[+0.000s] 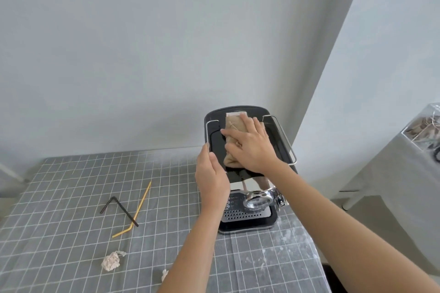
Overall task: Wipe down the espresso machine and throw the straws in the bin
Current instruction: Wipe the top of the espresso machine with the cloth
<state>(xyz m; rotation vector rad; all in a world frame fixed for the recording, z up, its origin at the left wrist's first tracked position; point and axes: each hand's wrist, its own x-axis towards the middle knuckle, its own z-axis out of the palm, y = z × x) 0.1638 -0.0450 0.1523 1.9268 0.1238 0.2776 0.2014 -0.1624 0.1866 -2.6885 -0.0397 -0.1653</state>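
A black and chrome espresso machine (276,135) stands at the back right of the table. My right hand (250,147) lies flat on a beige cloth (232,126), pressing it onto the machine's black top. My left hand (210,176) grips the machine's left side, thumb on the top edge. Two bent straws lie on the tablecloth to the left: a black straw (123,209) crossing over a yellow straw (140,207).
The table has a grey grid-pattern cloth (59,233). A crumpled beige wad (110,261) and a smaller scrap (164,275) lie near the front. A grey-draped stand with a clear container of clutter (423,126) is at the right. Walls close off the back.
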